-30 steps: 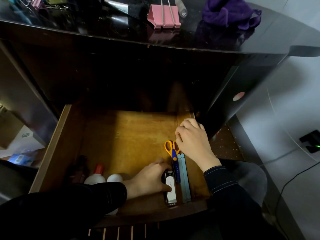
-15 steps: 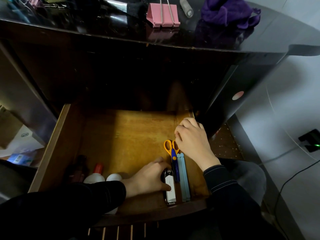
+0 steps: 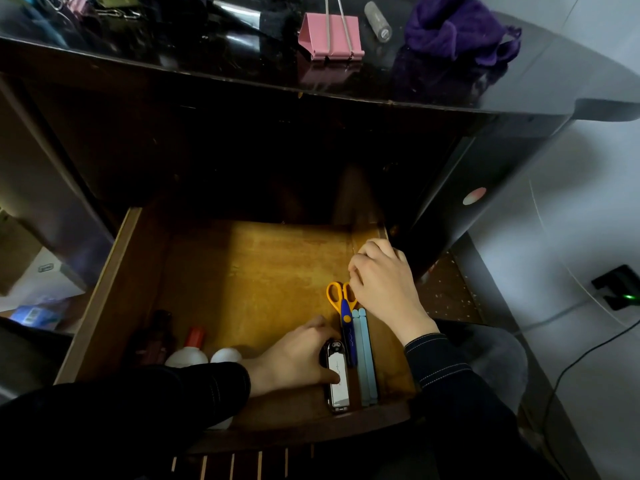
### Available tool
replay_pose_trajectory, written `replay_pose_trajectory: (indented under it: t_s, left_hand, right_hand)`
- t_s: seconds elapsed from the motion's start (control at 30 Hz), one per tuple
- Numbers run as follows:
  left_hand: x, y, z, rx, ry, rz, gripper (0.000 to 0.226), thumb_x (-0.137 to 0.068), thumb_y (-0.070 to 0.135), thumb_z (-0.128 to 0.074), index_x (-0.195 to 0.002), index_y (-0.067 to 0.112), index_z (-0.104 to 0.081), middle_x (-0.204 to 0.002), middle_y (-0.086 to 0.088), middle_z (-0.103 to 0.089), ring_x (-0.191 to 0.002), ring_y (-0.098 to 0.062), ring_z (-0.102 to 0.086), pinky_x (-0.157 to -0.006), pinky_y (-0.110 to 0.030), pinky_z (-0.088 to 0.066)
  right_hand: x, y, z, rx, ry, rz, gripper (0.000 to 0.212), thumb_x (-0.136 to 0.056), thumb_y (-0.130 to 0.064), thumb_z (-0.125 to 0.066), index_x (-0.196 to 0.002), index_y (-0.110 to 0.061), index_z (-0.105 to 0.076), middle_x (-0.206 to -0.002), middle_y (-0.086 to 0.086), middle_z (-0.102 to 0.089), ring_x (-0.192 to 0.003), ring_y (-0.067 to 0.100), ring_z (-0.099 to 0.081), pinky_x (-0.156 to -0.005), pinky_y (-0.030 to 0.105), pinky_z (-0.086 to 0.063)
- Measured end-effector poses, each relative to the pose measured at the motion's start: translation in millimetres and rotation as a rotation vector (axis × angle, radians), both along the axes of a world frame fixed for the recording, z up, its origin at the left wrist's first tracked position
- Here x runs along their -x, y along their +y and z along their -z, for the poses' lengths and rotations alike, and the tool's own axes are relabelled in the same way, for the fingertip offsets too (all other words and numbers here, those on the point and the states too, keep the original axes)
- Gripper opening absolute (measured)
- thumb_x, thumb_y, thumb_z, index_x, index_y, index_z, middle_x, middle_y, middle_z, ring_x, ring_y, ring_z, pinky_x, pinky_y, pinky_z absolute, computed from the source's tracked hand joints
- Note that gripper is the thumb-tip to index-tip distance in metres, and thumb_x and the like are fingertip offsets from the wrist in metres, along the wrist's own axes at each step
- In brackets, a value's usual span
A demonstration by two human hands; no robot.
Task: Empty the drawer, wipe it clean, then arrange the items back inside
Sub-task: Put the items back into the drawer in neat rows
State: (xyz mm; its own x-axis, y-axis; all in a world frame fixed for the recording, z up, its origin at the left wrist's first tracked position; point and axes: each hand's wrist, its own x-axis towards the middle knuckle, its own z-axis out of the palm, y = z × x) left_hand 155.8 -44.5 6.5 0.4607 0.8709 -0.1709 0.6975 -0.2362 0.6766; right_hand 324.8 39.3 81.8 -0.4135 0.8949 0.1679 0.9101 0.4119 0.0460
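Open wooden drawer [image 3: 114, 299]. Holds at 5 o'clock, side by side: silver case [image 3: 337, 379], orange-handled scissors [image 3: 345, 315], two pale blue sticks [image 3: 365, 358]. At 7 o'clock: white glue bottle [image 3: 187, 355], red cap. Above, at 12 o'clock, glossy black desktop [image 3: 207, 50]; carries pink binder clip [image 3: 330, 36] and purple cloth [image 3: 457, 29].

The room is looking dim. Soft light is falling on the yellow-brown wooden floor of the open drawer [image 3: 263, 271] and making it glow, while the space behind it is sitting in deep black shadow. The shiny black glass desk top [image 3: 207, 60] is throwing back white glare and mirroring the pink metal binder clip [image 3: 330, 32]. The small silver and white case [image 3: 337, 379] in the left hand [image 3: 294, 358] is glinting. Straight lines are bending near the edges, and the corners are looking smeary.
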Motion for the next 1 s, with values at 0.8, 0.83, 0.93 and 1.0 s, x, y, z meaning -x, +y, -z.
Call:
replay_pose_trajectory:
  t_s: [0.8, 0.83, 0.93, 1.0]
  left_hand:
    - [59.7, 15.8, -131.6, -0.585, -0.223, -0.321, 0.035, -0.090, 0.054, -0.053, -0.111, 0.029, -0.065, -0.099, 0.018, -0.058, -0.082, -0.002, -0.058, -0.070, -0.019, -0.050]
    - [63.9, 13.6, -144.1, -0.639, -0.231, -0.320, 0.032, -0.091, 0.053, -0.054, -0.110, 0.029, -0.065, -0.099, 0.019, -0.058, -0.086, -0.001, -0.058, -0.072, -0.018, -0.049]
    - [76.7, 6.1, -186.9, -0.766, -0.266, -0.328, 0.022, -0.092, 0.046, -0.060, -0.107, 0.031, -0.065, -0.093, 0.019, -0.059, -0.085, -0.002, -0.059, -0.070, -0.019, -0.049]
    - [81.0, 2.6, -209.9, -0.841, -0.318, -0.335, 0.016, -0.094, 0.041, -0.063, -0.105, 0.030, -0.066, -0.090, 0.017, -0.058, -0.080, -0.006, -0.060, -0.066, -0.020, -0.049]
  right_hand:
    - [33.0, -40.6, -121.8, -0.103, 0.364, -0.270, 0.023, -0.098, -0.024, -0.056, -0.119, -0.023, -0.065, -0.114, -0.015, -0.056, -0.103, 0.002, -0.055, -0.082, 0.020, -0.050]
    - [38.2, -44.1, -138.8, -0.160, 0.448, -0.323, 0.021, -0.098, -0.020, -0.057, -0.118, -0.020, -0.065, -0.109, -0.014, -0.057, -0.095, 0.001, -0.057, -0.077, 0.018, -0.050]
    - [57.0, -45.6, -188.6, -0.377, 0.654, -0.426, 0.018, -0.097, -0.010, -0.058, -0.111, -0.016, -0.067, -0.099, -0.012, -0.058, -0.078, 0.000, -0.054, -0.068, 0.014, -0.045]
    - [68.5, -33.9, -212.5, -0.477, 0.697, -0.400, 0.019, -0.094, -0.009, -0.057, -0.109, -0.018, -0.067, -0.095, -0.015, -0.054, -0.075, -0.001, -0.051, -0.067, 0.013, -0.042]
